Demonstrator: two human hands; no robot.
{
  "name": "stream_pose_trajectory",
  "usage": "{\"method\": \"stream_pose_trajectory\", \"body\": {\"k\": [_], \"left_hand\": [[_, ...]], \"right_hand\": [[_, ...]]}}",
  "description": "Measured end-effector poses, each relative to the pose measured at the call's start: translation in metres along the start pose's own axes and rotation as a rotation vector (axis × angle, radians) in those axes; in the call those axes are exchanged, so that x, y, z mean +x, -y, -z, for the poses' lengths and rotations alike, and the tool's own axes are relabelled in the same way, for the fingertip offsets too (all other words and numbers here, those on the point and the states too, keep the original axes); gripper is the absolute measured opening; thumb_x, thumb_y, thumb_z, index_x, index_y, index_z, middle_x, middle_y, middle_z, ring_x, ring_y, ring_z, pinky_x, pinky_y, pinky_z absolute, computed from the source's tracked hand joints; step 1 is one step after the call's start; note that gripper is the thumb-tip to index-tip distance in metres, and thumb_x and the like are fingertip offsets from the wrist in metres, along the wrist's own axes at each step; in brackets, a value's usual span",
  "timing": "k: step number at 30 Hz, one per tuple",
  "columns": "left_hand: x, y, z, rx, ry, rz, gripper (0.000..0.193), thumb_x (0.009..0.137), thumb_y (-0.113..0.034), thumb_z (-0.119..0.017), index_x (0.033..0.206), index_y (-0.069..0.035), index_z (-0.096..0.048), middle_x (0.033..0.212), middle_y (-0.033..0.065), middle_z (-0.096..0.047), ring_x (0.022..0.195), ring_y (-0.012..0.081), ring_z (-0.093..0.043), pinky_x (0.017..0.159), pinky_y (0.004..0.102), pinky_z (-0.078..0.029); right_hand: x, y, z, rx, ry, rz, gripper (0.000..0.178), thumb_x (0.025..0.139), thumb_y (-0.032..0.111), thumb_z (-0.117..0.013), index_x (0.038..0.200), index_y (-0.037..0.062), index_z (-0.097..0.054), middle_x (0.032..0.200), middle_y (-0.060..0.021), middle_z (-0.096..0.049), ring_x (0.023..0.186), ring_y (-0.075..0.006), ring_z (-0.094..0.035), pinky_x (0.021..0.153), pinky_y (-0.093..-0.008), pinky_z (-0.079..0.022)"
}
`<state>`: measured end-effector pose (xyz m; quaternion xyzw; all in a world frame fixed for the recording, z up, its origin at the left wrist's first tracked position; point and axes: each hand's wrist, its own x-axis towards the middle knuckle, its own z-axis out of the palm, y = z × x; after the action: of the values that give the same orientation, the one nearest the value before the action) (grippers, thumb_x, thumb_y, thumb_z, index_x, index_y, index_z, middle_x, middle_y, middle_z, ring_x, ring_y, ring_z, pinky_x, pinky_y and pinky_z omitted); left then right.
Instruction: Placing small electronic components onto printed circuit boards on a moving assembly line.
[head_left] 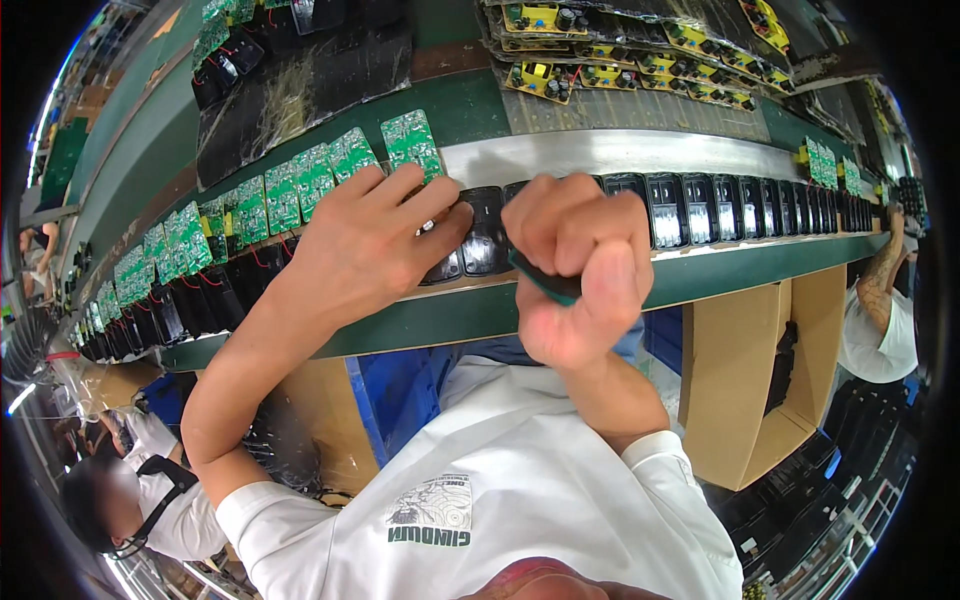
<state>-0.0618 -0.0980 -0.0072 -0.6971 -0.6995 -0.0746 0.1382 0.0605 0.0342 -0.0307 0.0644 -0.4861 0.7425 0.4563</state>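
My left hand [375, 240] is over the row of black plastic casings [487, 228], palm down. Its fingers are bent and apart, the tips by a casing and the lower end of a green circuit board [411, 140]. Small shiny spots show between its fingers; what they belong to is hidden. My right hand [590, 265] is raised in front of the row, closed in a fist around a dark green and black piece [545, 280]. Only an edge of that piece shows, so its kind is unclear.
Green boards [283, 197] with red wires line the left. Black casings [700, 210] continue right along the green bench edge [450, 318]. Yellow-topped boards [540, 80] lie on stacked sheets behind. A cardboard box [740, 400] stands below right. Other people [880, 320] are at both sides.
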Motion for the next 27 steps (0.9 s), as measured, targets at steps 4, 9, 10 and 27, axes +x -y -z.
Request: {"method": "stream_pose_trajectory", "body": {"k": [4, 9, 10, 27], "left_hand": [[0.001, 0.003, 0.000, -0.031, -0.024, -0.009, 0.017, 0.083, -0.017, -0.070, 0.098, -0.011, -0.072, 0.103, 0.0025, -0.056, 0.085, 0.0191, -0.050, 0.069, 0.0308, -0.040], [0.000, 0.003, -0.002, -0.026, -0.048, -0.014, 0.015, 0.082, -0.018, -0.070, 0.095, -0.011, -0.073, 0.101, 0.0024, -0.054, 0.085, 0.0192, -0.049, 0.069, 0.0309, -0.040], [0.000, 0.003, -0.003, -0.021, -0.052, -0.015, 0.014, 0.082, -0.018, -0.070, 0.095, -0.012, -0.073, 0.101, 0.0024, -0.054, 0.085, 0.0192, -0.049, 0.069, 0.0309, -0.040], [0.003, -0.006, 0.004, -0.146, -0.018, 0.147, 0.011, 0.084, -0.013, -0.070, 0.094, -0.010, -0.071, 0.100, 0.0039, -0.057, 0.084, 0.0206, -0.054, 0.070, 0.0331, -0.044]], "right_hand": [[0.010, -0.007, -0.007, -0.102, -0.003, -0.036, 0.012, 0.097, 0.010, -0.039, 0.085, 0.0096, -0.044, 0.074, -0.0052, -0.044, 0.067, -0.0167, -0.033, 0.064, -0.0333, -0.033], [0.011, -0.009, -0.008, -0.072, -0.035, -0.056, 0.010, 0.093, 0.006, -0.038, 0.086, 0.0083, -0.045, 0.075, -0.0056, -0.045, 0.068, -0.0165, -0.034, 0.064, -0.0326, -0.033], [0.011, -0.009, -0.008, -0.050, -0.047, -0.059, 0.009, 0.092, 0.005, -0.038, 0.087, 0.0080, -0.045, 0.075, -0.0057, -0.045, 0.068, -0.0164, -0.034, 0.064, -0.0324, -0.034], [0.006, -0.009, -0.004, -0.108, 0.027, 0.004, 0.011, 0.100, 0.021, -0.046, 0.097, 0.0106, -0.045, 0.082, -0.0057, -0.046, 0.070, -0.0162, -0.036, 0.064, -0.0319, -0.034]]}}
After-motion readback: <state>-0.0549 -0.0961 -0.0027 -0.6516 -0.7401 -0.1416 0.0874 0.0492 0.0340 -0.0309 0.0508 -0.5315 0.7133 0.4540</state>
